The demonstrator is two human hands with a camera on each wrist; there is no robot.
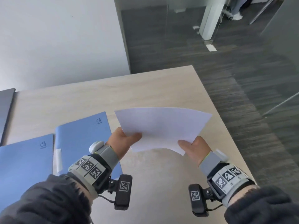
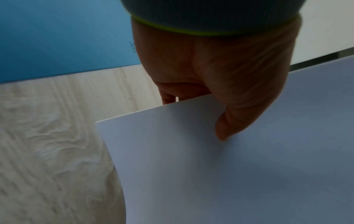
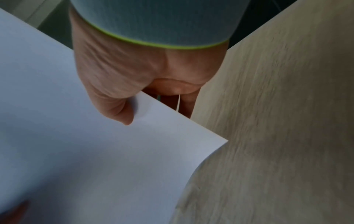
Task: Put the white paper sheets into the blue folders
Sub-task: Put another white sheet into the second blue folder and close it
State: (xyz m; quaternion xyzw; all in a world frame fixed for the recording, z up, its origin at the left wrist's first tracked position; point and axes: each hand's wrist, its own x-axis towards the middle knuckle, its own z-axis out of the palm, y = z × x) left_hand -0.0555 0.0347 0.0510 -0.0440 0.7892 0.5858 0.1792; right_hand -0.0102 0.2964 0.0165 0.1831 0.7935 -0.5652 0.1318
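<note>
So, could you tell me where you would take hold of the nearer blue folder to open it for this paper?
I would pinch the nearer folder by its right-hand long edge, coming from the right. It lies flat and closed on the table, and that edge probably opens. The left hand would have to release the paper first.

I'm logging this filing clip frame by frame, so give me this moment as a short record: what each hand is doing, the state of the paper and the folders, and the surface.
left hand: pinches the near-left corner of the white paper, thumb on top
right hand: pinches the near-right corner, thumb on top
white paper: held above the table, bowed between the hands; number of sheets cannot be told
blue folders: two, both closed, flat, side by side at left; nearer folder, farther folder
table: light wood
task status: paper not yet in a folder
</note>
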